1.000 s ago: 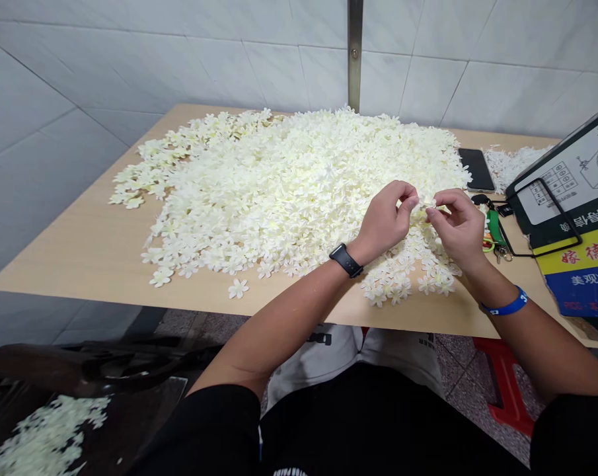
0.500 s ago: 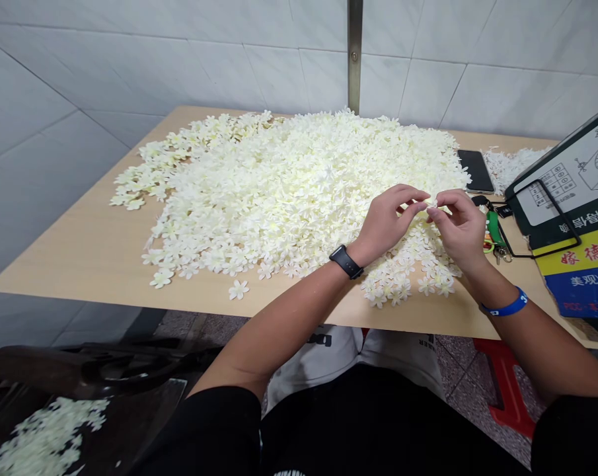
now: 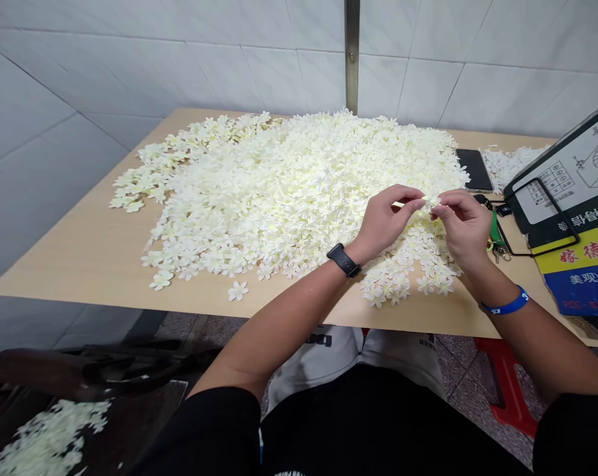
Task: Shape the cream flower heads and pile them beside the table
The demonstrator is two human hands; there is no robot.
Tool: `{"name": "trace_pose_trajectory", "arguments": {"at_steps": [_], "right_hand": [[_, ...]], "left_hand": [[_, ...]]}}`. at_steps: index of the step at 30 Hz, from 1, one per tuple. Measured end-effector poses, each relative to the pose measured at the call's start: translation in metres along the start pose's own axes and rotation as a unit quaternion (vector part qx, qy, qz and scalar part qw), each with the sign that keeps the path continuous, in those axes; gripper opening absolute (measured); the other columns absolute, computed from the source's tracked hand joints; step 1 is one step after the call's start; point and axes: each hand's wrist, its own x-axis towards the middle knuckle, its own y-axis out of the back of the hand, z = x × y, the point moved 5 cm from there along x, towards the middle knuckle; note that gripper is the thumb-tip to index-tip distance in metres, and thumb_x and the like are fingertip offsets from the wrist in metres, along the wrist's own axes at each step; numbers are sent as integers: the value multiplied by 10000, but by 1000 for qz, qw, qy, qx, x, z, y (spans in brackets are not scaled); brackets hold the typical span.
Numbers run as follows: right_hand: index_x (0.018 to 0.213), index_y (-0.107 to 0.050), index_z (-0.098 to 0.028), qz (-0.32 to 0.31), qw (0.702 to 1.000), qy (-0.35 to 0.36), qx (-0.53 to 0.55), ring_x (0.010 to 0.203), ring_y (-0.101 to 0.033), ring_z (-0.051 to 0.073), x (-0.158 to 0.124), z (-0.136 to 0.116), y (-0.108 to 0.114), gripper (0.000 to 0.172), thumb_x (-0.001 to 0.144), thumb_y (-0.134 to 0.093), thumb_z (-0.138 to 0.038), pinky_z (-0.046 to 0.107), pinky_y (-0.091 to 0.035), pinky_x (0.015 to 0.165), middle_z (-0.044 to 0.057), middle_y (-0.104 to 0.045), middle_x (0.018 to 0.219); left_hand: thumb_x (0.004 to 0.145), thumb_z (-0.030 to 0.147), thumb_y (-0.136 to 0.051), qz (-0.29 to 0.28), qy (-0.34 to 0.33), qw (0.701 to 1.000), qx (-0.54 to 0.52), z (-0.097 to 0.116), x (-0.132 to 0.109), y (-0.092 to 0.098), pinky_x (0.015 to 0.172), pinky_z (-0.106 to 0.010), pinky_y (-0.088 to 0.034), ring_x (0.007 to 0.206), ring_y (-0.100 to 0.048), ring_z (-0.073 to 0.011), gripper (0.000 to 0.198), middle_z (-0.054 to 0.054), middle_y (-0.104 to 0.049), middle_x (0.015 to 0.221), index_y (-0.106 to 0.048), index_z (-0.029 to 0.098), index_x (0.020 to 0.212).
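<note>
A small white artificial flower (image 3: 431, 203) is pinched between my two hands, over the right part of the pile. My left hand (image 3: 390, 215), with a black watch at the wrist, grips its left side between thumb and forefinger. From the right, my right hand (image 3: 461, 225) holds the other side in a pinch; a blue band circles that wrist. Fingertips cover much of the flower. Below and to the left spreads a big heap of white artificial flowers (image 3: 289, 192) with pale yellow centres. One single flower (image 3: 238, 290) lies apart near the front edge.
On the right of the wooden table (image 3: 80, 254) are a dark phone (image 3: 474, 169), a heap of small white pieces (image 3: 511, 166), keys (image 3: 499, 251) and a printed box (image 3: 576, 231). More flowers (image 3: 51, 436) lie low at left. A red stool (image 3: 509, 390) stands beneath.
The fingers have shifted slightly around the flower, and more of its petals now show between them. Otherwise both hands stay in nearly the same place.
</note>
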Motion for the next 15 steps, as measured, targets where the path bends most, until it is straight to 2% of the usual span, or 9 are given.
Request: {"name": "trace_pose_trajectory", "arguments": {"at_steps": [7, 15], "right_hand": [[844, -668, -236, -11, 999, -33, 17, 660, -590, 116, -1, 4, -2, 135, 872, -739, -347, 302, -546, 612, -3, -598, 852], [884, -625, -238, -24, 998, -53, 16, 687, -590, 119, -2, 7, -3, 142, 866, -716, -345, 289, -561, 625, -7, -569, 870]], "left_hand": [[952, 364, -658, 23, 11, 1000, -11, -2, 2, 5, 815, -268, -561, 951, -678, -150, 188, -59, -738, 1019, -691, 187, 899], [990, 357, -577, 11, -1, 1000, 19, -1, 1, 3, 737, -253, -541, 876, -643, -139, 217, -41, -698, 913, -640, 193, 863]]}}
